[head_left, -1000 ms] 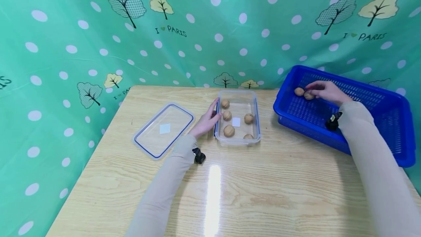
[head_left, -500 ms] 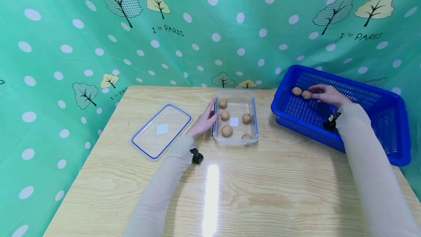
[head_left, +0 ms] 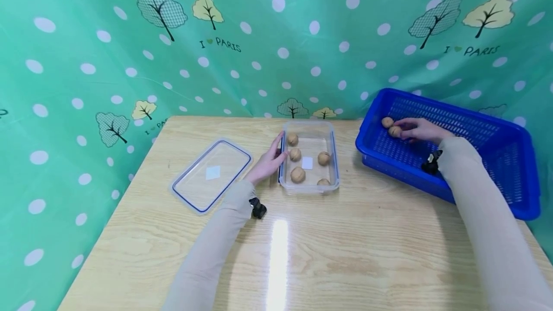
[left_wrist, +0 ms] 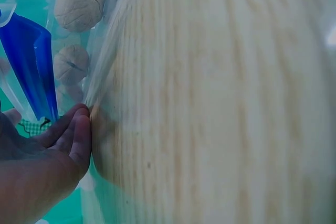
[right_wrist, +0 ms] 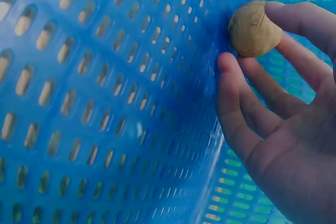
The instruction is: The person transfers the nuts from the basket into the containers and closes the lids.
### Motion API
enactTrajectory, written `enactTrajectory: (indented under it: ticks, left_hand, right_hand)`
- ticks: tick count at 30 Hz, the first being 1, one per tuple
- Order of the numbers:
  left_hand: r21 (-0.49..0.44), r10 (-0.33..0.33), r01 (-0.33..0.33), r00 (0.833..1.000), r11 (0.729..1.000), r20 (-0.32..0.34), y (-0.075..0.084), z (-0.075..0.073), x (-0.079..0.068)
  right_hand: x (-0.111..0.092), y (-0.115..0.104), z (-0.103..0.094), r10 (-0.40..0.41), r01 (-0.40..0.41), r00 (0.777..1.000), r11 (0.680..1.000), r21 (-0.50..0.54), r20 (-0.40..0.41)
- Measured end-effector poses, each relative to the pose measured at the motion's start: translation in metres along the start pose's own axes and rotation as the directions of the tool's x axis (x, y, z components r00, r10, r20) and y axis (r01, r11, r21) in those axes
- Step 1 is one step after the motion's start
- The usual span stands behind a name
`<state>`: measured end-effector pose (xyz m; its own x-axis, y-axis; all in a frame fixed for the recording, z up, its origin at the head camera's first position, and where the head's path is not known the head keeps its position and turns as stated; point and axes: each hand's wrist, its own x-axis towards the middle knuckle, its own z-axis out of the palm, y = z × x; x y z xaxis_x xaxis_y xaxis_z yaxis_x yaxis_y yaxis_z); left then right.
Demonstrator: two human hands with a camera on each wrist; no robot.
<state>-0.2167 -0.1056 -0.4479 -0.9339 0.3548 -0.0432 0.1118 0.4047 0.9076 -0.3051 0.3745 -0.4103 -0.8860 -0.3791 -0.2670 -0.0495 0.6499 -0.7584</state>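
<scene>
our right hand (head_left: pixel 416 129) is in the blue basket (head_left: pixel 510 176) at the far right of the bench (head_left: pixel 345 253), and since a second ago it has slid a little toward the basket's left end, so the fingertips now sit on the nearer of the two walnuts there. that walnut (head_left: pixel 394 131) has shifted with the fingers; a second walnut (head_left: pixel 387 122) lies just beside it, farther left, untouched. in the right wrist view the walnut (right_wrist: pixel 254 29) is pinched between fingertips, with the fingers (right_wrist: pixel 302 22) curled around it against the basket wall (right_wrist: pixel 105 103), so we judge the hand has gone from reaching to gripping; the walnut looks not yet lifted clear of the basket.

our left hand (head_left: pixel 270 161) has not changed: fingers straight and together, pressed flat against the left side of the clear container (head_left: pixel 332 157) in the middle of the bench, holding it steady and gripping nothing. left wrist view shows the same, the fingers (left_wrist: pixel 79 135) touching the container wall, walnuts blurred behind it.

the container holds five walnuts, same as before, and it has not moved. its lid (head_left: pixel 211 174) lies flat on the bench to the left, apart from the container, also where it was.

our guess: one walnut is in hand, one is left in the basket, and the work is close to done.
</scene>
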Motion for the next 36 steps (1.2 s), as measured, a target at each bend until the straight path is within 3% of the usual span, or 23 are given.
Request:
enactTrajectory:
  ticks: [7, 17, 36]
  left_hand:
    - [-0.005, 0.012, -0.012, 1.000, 1.000, -0.009, -0.005, 0.001, 0.002]
    - [-0.023, 0.012, -0.012, 1.000, 1.000, 0.007, -0.003, 0.002, 0.002]
    - [-0.011, -0.002, 0.002, 1.000, 1.000, 0.010, -0.002, 0.001, 0.003]
  right_hand:
    - [0.002, -0.010, 0.007, 0.047, -0.047, 0.999, 0.998, 0.041, 0.012]
    - [-0.001, -0.014, 0.001, 0.044, -0.045, 0.998, 0.999, -0.021, -0.041]
    - [-0.023, -0.053, -0.009, -0.012, 0.009, 0.997, 0.999, -0.042, -0.080]
